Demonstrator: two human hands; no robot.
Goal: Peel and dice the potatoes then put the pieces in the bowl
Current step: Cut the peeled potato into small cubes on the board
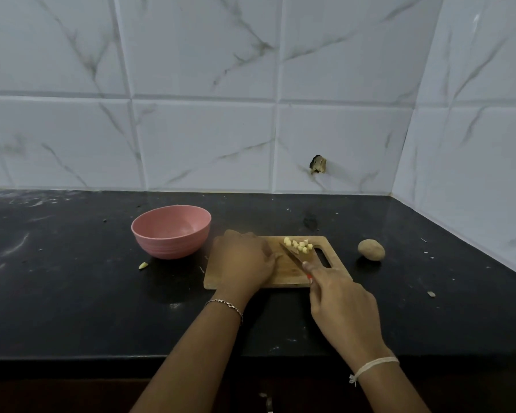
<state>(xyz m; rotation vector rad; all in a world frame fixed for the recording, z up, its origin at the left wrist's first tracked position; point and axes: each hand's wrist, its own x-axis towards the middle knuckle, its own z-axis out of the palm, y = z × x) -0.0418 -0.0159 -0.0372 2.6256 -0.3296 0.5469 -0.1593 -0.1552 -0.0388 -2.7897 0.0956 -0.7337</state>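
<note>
Head view: right hand (340, 299) grips knife (292, 256), index finger along the spine. Blade runs diag. away-left from those fingers, tip among the diced pieces (298, 245) on the cutting board (286, 272). Just left of blade, left hand (245, 260) lies palm-down on board, fingers bent; whether potato's under them, can't tell. The bowl (170, 245) is left of that hand, the nearer one. An unpeeled potato (371, 249) lies right of board. Handle mostly hidden.
</note>
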